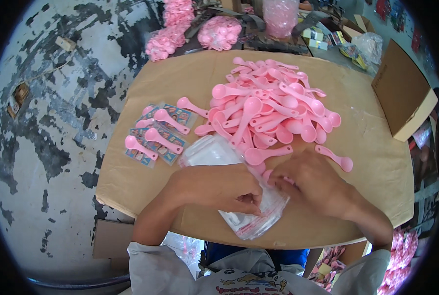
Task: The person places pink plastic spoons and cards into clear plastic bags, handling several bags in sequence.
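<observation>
A stack of clear zip bags (251, 226) lies in front of me on the cardboard-covered table. My left hand (224, 189) rests over the stack, its fingers curled closed at the edge of a bag. My right hand (310, 179) is closed just right of the bags, with bits of a pink measuring spoon (267, 175) showing at its fingertips; the rest is hidden. Beyond both hands rises a big heap of pink measuring spoons (273, 105). To the left, several spoons lie on small printed cards in clear bags (168, 155). One loose spoon (335, 158) sits beyond my right hand.
The brown cardboard table cover (371, 191) has rounded edges. An open cardboard box (401, 93) stands at the right edge. Bags of pink spoons (219, 33) and a plastic-wrapped bundle (281, 17) stand behind the table. More pink goods (401, 255) are below at the right.
</observation>
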`<state>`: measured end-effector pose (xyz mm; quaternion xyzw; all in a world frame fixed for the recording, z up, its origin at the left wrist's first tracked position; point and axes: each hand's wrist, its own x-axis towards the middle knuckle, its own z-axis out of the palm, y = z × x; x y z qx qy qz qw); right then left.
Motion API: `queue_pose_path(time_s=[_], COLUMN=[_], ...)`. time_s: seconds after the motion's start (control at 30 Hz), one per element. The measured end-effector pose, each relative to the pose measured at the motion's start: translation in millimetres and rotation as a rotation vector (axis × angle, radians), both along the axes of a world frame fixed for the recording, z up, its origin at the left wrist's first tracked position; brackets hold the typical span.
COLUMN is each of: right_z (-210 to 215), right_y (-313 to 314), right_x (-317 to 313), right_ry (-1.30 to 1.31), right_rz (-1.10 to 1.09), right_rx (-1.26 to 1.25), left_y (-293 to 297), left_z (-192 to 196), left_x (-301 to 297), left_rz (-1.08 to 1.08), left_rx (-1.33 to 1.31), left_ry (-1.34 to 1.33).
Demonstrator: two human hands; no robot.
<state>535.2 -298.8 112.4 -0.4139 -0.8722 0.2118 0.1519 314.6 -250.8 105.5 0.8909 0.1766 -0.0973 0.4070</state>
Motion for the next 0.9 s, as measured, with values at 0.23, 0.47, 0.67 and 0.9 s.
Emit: queue_pose_path(time_s=[0.23, 0.47, 0.67, 0.9], right_z=[35.1, 22.2, 26.1, 40.5], right_y=[-5.9, -20.3, 20.1, 30.6], right_x=[29.7, 57.7, 101.5, 93.1], right_ry=[-0.014, -0.127, -0.439, -0.162], right_rz=[-0.066, -0.027, -0.106, -0.161], right_rx=[0.515, 0.312, -0.174, -0.374], left_y=[-18.3, -12.0, -8.0, -5.9], left_z=[-7.9, -21.0, -24.9, -25.8], left_x=[27.8, 41.9, 49.1, 44.7], left_rz=[0.443, 0.765, 0.782, 0.913], left_rx=[-0.387, -0.754, -0.809, -0.795], left_ry=[-0.784, -0.809, -0.899, -1.036])
